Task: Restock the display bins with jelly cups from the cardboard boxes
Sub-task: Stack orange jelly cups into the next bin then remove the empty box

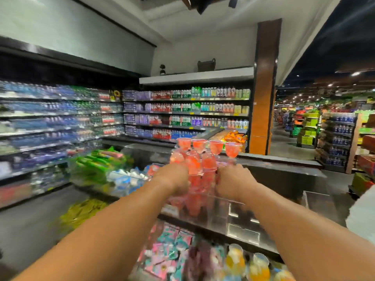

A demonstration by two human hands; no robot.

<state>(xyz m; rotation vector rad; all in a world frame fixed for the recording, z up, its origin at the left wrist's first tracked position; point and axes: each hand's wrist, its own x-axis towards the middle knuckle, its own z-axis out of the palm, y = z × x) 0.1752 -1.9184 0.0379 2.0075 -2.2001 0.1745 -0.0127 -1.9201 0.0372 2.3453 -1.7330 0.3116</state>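
Observation:
A tall stack of red jelly cups (199, 159) rises from a clear display bin (211, 209) on a dark counter. Several cups stand in a row on top of the stack. My left hand (174, 178) presses against the stack's left side with fingers curled around cups. My right hand (233, 182) grips the stack's right side the same way. Both forearms reach in from the bottom of the frame. The picture is blurred by motion, so the exact cups under my fingers are hard to make out. No cardboard box is in view.
Yellow and orange jelly cups (249, 264) sit in a lower bin at bottom right, beside pink and teal packets (168, 252). Green packets (97, 165) lie in bins to the left. Drink shelves (182, 112) line the back wall. An aisle (284, 142) opens at right.

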